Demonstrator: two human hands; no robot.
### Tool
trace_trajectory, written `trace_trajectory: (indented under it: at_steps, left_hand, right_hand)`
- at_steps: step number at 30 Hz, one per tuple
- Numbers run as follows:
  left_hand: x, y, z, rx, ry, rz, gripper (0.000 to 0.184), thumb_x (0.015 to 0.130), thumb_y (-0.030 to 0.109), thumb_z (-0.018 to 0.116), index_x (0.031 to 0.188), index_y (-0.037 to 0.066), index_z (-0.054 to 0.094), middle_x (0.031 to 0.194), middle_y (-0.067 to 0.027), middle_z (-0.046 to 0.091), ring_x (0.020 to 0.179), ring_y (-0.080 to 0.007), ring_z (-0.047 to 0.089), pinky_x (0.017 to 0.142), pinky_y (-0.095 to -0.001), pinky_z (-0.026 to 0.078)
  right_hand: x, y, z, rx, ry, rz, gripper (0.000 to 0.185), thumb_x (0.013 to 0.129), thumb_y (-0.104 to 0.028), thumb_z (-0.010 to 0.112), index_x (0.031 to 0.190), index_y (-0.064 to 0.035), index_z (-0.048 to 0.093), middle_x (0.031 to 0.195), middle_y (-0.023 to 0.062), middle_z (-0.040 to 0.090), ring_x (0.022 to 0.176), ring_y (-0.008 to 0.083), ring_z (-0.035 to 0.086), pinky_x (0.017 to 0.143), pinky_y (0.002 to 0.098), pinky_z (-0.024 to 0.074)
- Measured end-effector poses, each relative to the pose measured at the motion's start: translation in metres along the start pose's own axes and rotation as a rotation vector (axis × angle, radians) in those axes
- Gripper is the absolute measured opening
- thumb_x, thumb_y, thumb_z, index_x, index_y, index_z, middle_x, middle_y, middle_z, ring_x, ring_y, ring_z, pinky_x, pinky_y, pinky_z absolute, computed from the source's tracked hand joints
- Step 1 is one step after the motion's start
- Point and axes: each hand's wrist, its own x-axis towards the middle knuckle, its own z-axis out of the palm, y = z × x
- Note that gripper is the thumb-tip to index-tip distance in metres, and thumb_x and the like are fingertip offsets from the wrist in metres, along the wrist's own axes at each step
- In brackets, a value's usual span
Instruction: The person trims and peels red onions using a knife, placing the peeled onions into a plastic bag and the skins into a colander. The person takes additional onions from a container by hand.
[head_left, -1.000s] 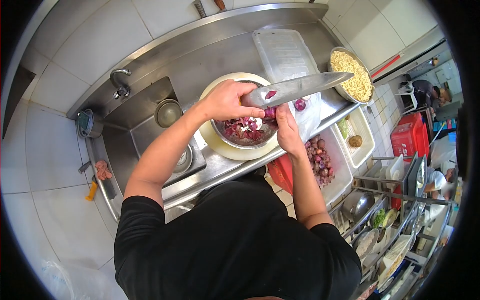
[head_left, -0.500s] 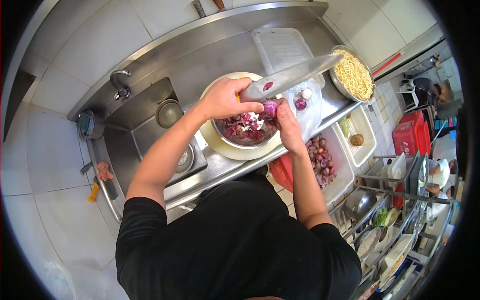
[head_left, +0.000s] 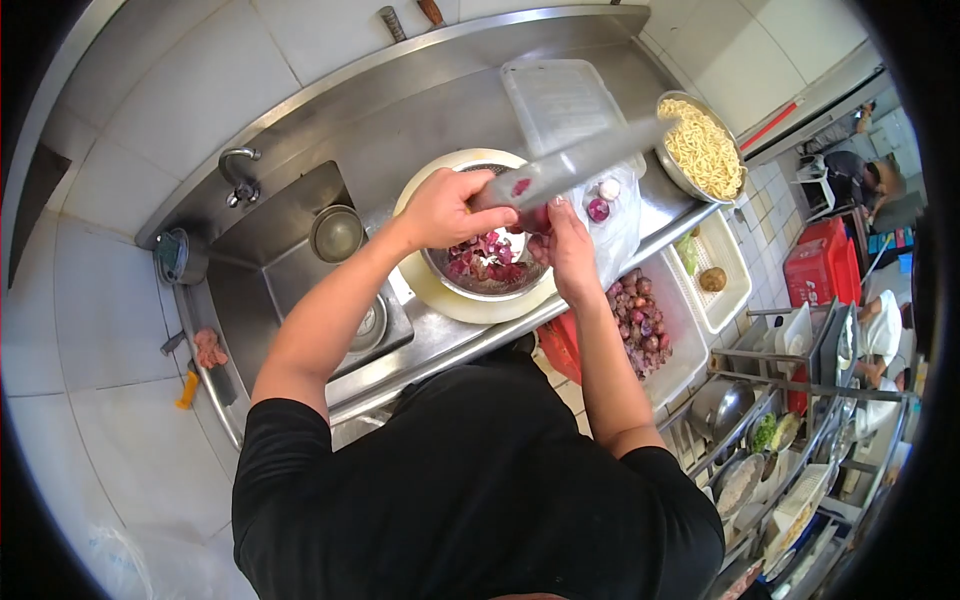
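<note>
Leftward, the knife (head_left: 590,163) has shifted on my feed, its blurred blade now covering more of the red onion (head_left: 538,220). I see the left hand (head_left: 452,208) closed around the knife, the right hand (head_left: 571,250) pinching the onion over the steel bowl (head_left: 492,295).

Shiny metal counter (head_left: 430,115) with a round board (head_left: 475,312) on it

Right of the board lie a thin bag (head_left: 622,243) and see-through plastic (head_left: 558,108), with a noodle bowl (head_left: 675,177) farther right.

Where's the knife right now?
In the head view's upper middle, the knife is in the left hand, pointing toward the noodles on the right.
</note>
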Motion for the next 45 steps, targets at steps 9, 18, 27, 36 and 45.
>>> trace_trajectory:
  at_steps: [9, 18, 27, 36, 45]
  left_hand:
    - [-0.019, -0.020, 0.004, 0.020, 0.108, -0.360, 0.063, 0.068, 0.053, 0.089, 0.102, 0.003, 0.070, 0.082, -0.0098, 0.070, 0.072, -0.0207, 0.066, 0.070, -0.0343, 0.051]
    - [0.004, 0.012, -0.002, 0.113, -0.086, -0.104, 0.068, 0.067, 0.061, 0.085, 0.100, 0.004, 0.067, 0.075, -0.0122, 0.065, 0.071, -0.0300, 0.064, 0.067, -0.0407, 0.048]
    - [0.004, 0.008, 0.002, 0.152, -0.039, -0.026, 0.051, 0.082, 0.055, 0.077, 0.082, 0.006, 0.063, 0.063, -0.0108, 0.064, 0.058, -0.0307, 0.062, 0.057, -0.0399, 0.045]
    - [-0.007, -0.007, 0.003, 0.001, -0.124, -0.052, 0.036, 0.086, 0.039, 0.079, 0.091, 0.005, 0.070, 0.068, -0.0058, 0.065, 0.060, -0.0146, 0.058, 0.059, -0.0315, 0.047]
    - [-0.016, -0.015, -0.001, -0.215, -0.064, -0.167, 0.038, 0.087, 0.039, 0.079, 0.091, 0.003, 0.069, 0.069, -0.0029, 0.061, 0.064, -0.0096, 0.053, 0.060, -0.0291, 0.044]
  right_hand:
    - [0.004, 0.006, -0.030, 0.616, -0.413, 0.068, 0.057, 0.100, -0.023, 0.060, 0.149, -0.0005, 0.039, 0.129, 0.0218, 0.060, 0.102, 0.0275, 0.061, 0.083, 0.0330, 0.0498]
    - [0.001, 0.010, -0.015, 0.462, -0.441, 0.045, 0.061, 0.097, -0.024, 0.068, 0.144, 0.0007, 0.038, 0.112, 0.0123, 0.063, 0.089, 0.0226, 0.063, 0.077, 0.0312, 0.0506]
    - [0.000, 0.004, -0.004, 0.382, -0.371, -0.015, 0.050, 0.100, -0.023, 0.064, 0.138, 0.0006, 0.040, 0.114, 0.0096, 0.062, 0.093, 0.0182, 0.062, 0.079, 0.0307, 0.0506]
    - [0.012, 0.022, -0.015, 0.415, -0.236, 0.041, 0.043, 0.101, -0.018, 0.060, 0.138, -0.0014, 0.044, 0.115, 0.0082, 0.063, 0.096, 0.0159, 0.062, 0.078, 0.0311, 0.0511]
    - [0.017, 0.019, -0.010, 0.494, -0.230, 0.112, 0.037, 0.102, -0.020, 0.059, 0.134, -0.0054, 0.048, 0.108, 0.0069, 0.065, 0.089, 0.0184, 0.065, 0.073, 0.0300, 0.0529]
